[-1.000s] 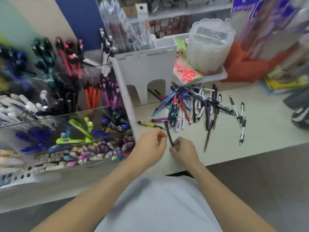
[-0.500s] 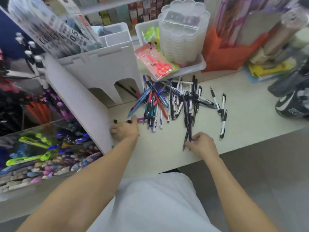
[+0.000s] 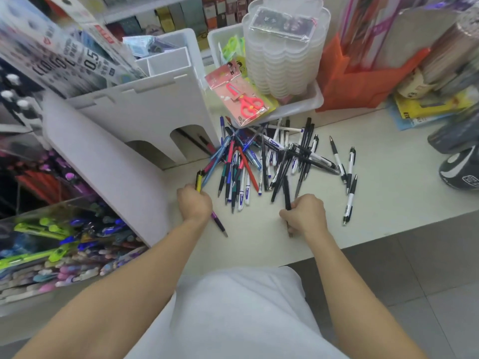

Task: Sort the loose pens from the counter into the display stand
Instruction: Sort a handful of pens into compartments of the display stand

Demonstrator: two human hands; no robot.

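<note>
The left hand (image 3: 195,204) grips a yellow pen (image 3: 198,180) and a purple pen (image 3: 219,224); the right hand (image 3: 305,215) grips a black pen (image 3: 286,191) over the worktop (image 3: 388,182).

- A single view, from a camera worn on the person's head, looking forward and steeply down.
- It looks along both forearms to the left hand (image 3: 195,204) and right hand (image 3: 305,213), which sit near the middle of the frame.
- It is close above the counter (image 3: 388,193); the pile of pens (image 3: 261,161) lies just beyond the hands.
- The wide lens bends the edges: the display stand (image 3: 108,161) leans at the left and the floor (image 3: 420,275) shows at the lower right.
</note>
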